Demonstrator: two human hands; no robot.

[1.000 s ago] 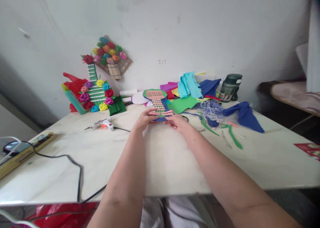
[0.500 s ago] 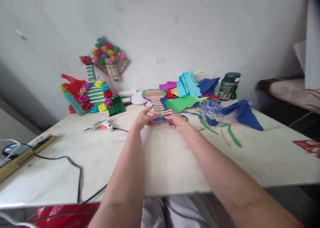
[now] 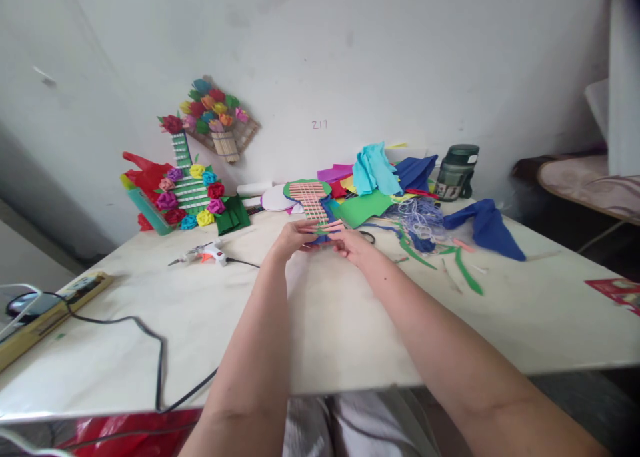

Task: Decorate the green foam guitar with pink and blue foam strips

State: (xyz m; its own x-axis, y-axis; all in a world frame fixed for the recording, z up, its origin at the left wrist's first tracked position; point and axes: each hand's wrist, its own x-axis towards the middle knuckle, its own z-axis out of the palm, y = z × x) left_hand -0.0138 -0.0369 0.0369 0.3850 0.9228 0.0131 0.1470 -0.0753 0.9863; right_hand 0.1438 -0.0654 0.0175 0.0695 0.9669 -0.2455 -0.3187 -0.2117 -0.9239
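Left hand: fingers closed on craft piece, near left edge
Right hand: fingers pinching its near right edge
Glue gun: on desk, leftward

The bare left forearm and right forearm reach up from the bottom edge, converging just below the frame's centre, where the left hand and right hand face each other, fingers bent inward, gripping.

head view | faces forward, down | table near | wall beyond
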